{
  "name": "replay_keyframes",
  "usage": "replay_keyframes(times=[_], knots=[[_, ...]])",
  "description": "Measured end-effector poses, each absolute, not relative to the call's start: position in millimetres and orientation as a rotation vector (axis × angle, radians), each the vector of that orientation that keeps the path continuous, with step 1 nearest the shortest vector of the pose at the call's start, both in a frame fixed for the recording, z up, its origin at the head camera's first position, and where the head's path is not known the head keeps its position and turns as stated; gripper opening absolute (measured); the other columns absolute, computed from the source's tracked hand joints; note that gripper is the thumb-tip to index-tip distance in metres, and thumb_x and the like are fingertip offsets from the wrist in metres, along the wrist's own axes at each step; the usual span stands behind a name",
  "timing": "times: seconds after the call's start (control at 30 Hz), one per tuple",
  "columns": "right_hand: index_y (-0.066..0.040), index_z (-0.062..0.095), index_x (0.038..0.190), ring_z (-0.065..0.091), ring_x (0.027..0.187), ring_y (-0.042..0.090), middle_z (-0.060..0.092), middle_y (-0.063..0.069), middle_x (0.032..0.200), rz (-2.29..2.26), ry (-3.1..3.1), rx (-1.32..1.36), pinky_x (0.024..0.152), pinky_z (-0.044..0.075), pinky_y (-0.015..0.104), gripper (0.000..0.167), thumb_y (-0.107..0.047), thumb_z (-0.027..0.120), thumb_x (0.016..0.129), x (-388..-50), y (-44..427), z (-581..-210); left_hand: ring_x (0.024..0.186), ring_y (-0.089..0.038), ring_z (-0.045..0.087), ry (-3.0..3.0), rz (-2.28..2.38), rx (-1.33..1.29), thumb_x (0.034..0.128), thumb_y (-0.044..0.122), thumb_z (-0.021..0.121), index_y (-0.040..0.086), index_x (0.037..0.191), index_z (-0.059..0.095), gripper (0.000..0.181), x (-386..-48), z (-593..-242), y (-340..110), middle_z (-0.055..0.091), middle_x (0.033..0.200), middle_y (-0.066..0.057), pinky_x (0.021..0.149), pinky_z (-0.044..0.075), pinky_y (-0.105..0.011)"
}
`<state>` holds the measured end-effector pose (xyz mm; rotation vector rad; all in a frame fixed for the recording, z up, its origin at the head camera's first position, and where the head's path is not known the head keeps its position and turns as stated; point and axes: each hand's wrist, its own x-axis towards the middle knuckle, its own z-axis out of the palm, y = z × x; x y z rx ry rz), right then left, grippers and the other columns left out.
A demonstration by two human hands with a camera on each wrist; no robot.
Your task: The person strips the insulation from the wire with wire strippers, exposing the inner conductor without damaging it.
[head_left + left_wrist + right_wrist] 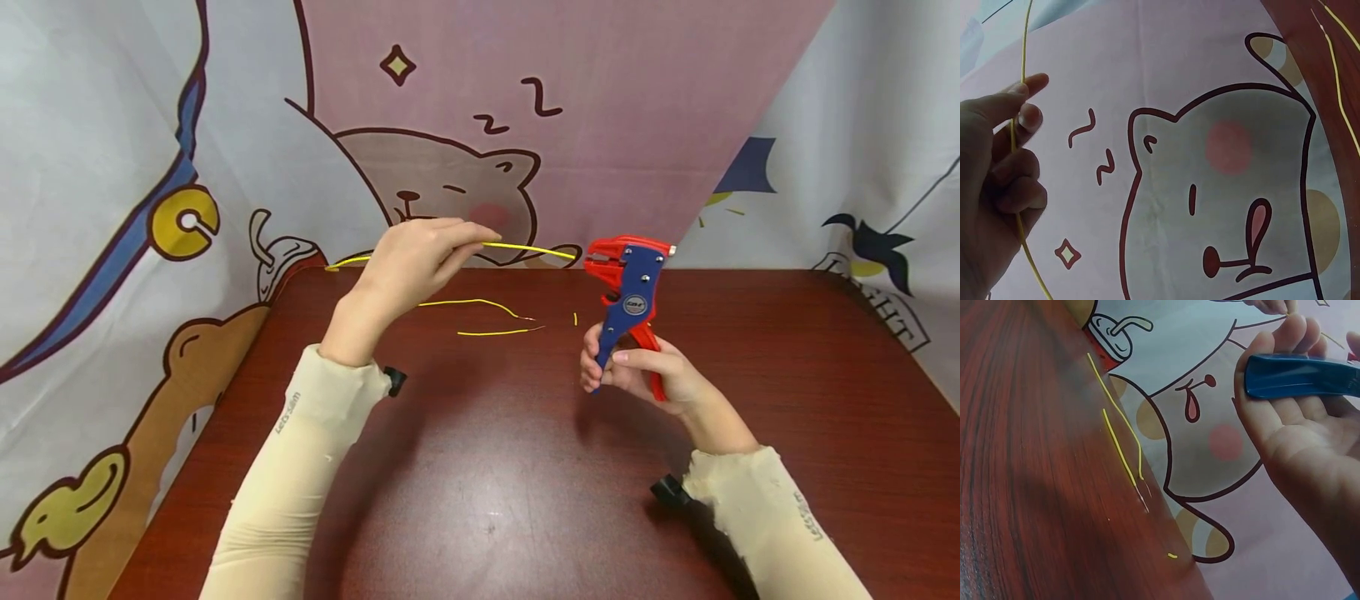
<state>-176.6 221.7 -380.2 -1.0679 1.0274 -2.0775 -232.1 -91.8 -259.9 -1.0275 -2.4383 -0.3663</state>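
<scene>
Reddish-brown tabletop (487,500) meets a cartoon-printed cloth (615,100) along its far edge. Left hand (420,262): thumb and fingertips pinched closed on a yellow wire (532,248), raised near that edge, free end pointing right. Right hand (678,375): fingers curled round the handles of a red-and-blue wire stripper (636,287), held up off the table, jaws parted and facing the wire tip; a narrow gap separates the two in the head view. Below, a longer wire piece (472,302) and a shorter wire piece (491,333), each with one bared end, lie apart near the far edge; a yellow scrap (575,319) lies to their right. Tabletop extends between the forearms and beyond the stripper rightward.
</scene>
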Motion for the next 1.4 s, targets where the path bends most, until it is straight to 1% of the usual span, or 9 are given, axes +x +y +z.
replay_keyframes(times=[0.03, 0.27, 0.5, 0.9, 1.13, 1.4], knots=[[0.001, 0.048, 0.123, 0.061, 0.100, 0.020, 0.060, 0.008, 0.106, -2.077, 1.026, -1.071, 0.092, 0.051, 0.037, 0.044, 0.008, 0.017, 0.093, -176.4, 221.1, -380.0, 0.090, -0.013, 0.071, -2.439, -0.367, -1.035, 0.1020, 0.026, 0.057, 0.026, 0.117, 0.072, 0.021, -231.6, -260.1, -91.6, 0.076, 0.107, 0.007, 0.077, 0.056, -0.037], [0.001, 0.048, 0.120, 0.061, 0.098, 0.020, 0.061, 0.008, 0.103, -2.061, 1.017, -1.091, 0.091, 0.051, 0.038, 0.044, 0.009, 0.016, 0.090, -175.3, 217.4, -378.1, 0.085, -0.013, 0.068, -2.453, -0.376, -1.071, 0.1021, 0.023, 0.057, 0.022, 0.115, 0.072, 0.020, -228.5, -260.5, -90.0, 0.075, 0.101, 0.006, 0.079, 0.054, -0.036], [0.002, 0.048, 0.119, 0.062, 0.097, 0.020, 0.061, 0.009, 0.103, -2.045, 1.000, -1.111, 0.091, 0.051, 0.038, 0.041, 0.009, 0.019, 0.091, -174.3, 214.2, -377.4, 0.087, -0.015, 0.069, -2.442, -0.377, -1.073, 0.1022, 0.024, 0.056, 0.022, 0.114, 0.072, 0.020, -227.2, -260.8, -87.3, 0.075, 0.102, 0.006, 0.079, 0.054, -0.037], [0.002, 0.049, 0.118, 0.061, 0.095, 0.021, 0.061, 0.009, 0.102, -2.035, 0.975, -1.124, 0.090, 0.051, 0.037, 0.041, 0.010, 0.019, 0.091, -173.8, 210.1, -375.0, 0.083, -0.016, 0.069, -2.374, -0.393, -1.083, 0.1017, 0.023, 0.057, 0.020, 0.112, 0.072, 0.018, -226.6, -267.2, -83.7, 0.075, 0.099, 0.004, 0.072, 0.055, -0.037], [0.000, 0.048, 0.118, 0.061, 0.095, 0.020, 0.060, 0.009, 0.103, -2.021, 0.980, -1.136, 0.090, 0.050, 0.037, 0.038, 0.008, 0.022, 0.092, -174.7, 207.6, -374.1, 0.086, -0.016, 0.071, -2.347, -0.425, -1.107, 0.1007, 0.022, 0.058, 0.019, 0.112, 0.072, 0.018, -226.5, -270.8, -81.8, 0.076, 0.101, 0.003, 0.074, 0.055, -0.037], [0.001, 0.048, 0.117, 0.060, 0.094, 0.020, 0.060, 0.009, 0.102, -2.021, 0.987, -1.135, 0.089, 0.050, 0.038, 0.041, 0.009, 0.020, 0.090, -175.3, 206.4, -374.5, 0.088, -0.015, 0.072, -2.314, -0.460, -1.123, 0.1004, 0.020, 0.059, 0.017, 0.112, 0.072, 0.018, -226.4, -272.7, -79.9, 0.076, 0.104, 0.003, 0.075, 0.056, -0.035]])
